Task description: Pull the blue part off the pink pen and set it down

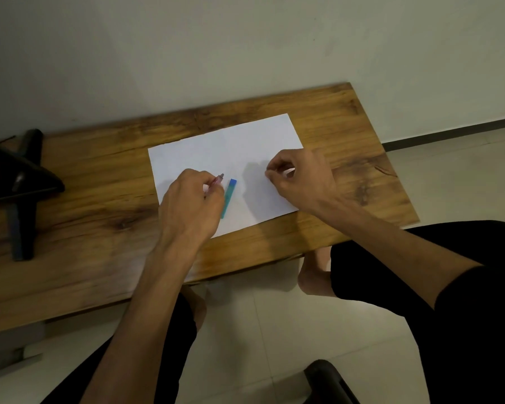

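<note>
My left hand [191,204] pinches a slim pinkish pen [216,183] beside the teal plastic case [228,198]; my right hand [299,179], fingers curled, holds nothing visible; steadying the white paper sheet [216,147] seems wise.

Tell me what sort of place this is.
Probably a plain room at home or in an office, set up as a writing spot: a wooden table against a bare wall, a tiled floor, and a sheet of white paper.

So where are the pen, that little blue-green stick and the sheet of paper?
pen [218,180], head view, on its reddish barrel just past the left hand's fingers.
blue-green stick [229,196], head view, mid-length.
sheet of paper [216,144], head view, a bare part of its far half.
</note>
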